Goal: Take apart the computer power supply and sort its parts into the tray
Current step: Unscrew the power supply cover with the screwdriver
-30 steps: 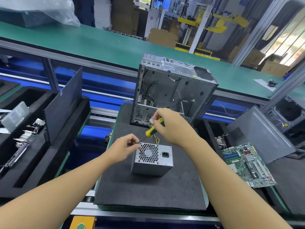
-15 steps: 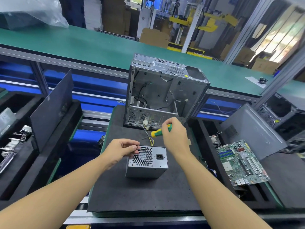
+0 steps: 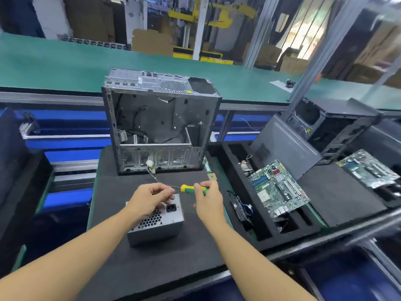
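- Grey steel power supply (image 3: 155,222) sat on the black foam mat (image 3: 152,268), already out of the computer case (image 3: 160,122), grille and mains socket facing the camera.
- Housing looked fully closed: no cover off, no internals showing.
- Its wire loom (image 3: 152,173) ran off toward 12 o'clock and ended in a white plug by the case's lower edge.
- Left hand (image 3: 149,200) rested on the supply's top far edge, fingers curled, thumb and forefinger pinched together at the driver tip. Couldn't tell whether a screw was in the pinch.
- Right hand (image 3: 208,200), at 3 o'clock of the supply, pinched the green-and-yellow handle of the screwdriver (image 3: 193,189), shaft aimed toward 9 o'clock.
- My read: early stage, cover screws only. Cover, fan and board were all left to do, then sorting.
- Case stood at 12 o'clock, side open, gutted.
- Tray (image 3: 260,231) lay at 3 o'clock with a motherboard (image 3: 280,187) in it. Nothing in it read as a supply part.
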The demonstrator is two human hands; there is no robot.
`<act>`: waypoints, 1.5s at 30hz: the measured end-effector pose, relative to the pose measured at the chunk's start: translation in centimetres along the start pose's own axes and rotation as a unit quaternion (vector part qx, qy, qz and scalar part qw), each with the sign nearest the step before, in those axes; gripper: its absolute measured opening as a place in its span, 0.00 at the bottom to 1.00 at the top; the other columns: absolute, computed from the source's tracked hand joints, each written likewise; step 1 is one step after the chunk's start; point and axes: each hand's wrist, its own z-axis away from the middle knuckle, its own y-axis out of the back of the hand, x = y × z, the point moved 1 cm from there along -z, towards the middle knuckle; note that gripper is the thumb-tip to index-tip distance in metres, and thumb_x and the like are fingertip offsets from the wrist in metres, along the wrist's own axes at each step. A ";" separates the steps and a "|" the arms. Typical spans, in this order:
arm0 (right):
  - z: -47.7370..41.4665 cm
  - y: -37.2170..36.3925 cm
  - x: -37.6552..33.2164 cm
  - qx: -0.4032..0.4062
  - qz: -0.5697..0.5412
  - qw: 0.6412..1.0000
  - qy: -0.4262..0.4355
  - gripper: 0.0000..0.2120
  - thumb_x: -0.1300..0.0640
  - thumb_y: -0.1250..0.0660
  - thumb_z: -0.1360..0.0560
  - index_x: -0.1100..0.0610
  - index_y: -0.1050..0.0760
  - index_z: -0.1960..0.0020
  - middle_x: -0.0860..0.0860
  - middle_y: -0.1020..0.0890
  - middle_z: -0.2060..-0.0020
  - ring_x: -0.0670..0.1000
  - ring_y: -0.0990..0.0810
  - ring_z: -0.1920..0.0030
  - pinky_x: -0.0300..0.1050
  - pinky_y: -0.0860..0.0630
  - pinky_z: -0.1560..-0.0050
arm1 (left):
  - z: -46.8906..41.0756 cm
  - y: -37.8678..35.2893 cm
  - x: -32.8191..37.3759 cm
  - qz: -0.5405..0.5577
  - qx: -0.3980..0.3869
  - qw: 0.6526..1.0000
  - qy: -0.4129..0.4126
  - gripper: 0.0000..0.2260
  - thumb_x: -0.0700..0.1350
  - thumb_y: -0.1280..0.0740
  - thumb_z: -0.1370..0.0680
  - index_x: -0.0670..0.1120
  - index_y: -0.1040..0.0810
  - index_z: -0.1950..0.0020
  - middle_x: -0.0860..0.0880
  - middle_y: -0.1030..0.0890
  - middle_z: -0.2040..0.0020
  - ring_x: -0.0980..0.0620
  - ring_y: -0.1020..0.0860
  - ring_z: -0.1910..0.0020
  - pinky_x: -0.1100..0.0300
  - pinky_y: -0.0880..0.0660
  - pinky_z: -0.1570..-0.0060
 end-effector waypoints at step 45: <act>-12.9 25.3 17.7 -0.188 -0.031 0.976 -0.107 0.25 0.71 0.35 0.27 0.50 0.22 0.35 0.44 0.21 0.45 0.39 0.24 0.52 0.25 0.32 0.59 | -13.8 -34.9 -5.1 -0.464 -0.266 0.841 0.087 0.11 0.38 0.36 0.22 0.47 0.16 0.47 0.53 0.15 0.62 0.59 0.17 0.66 0.73 0.27 0.67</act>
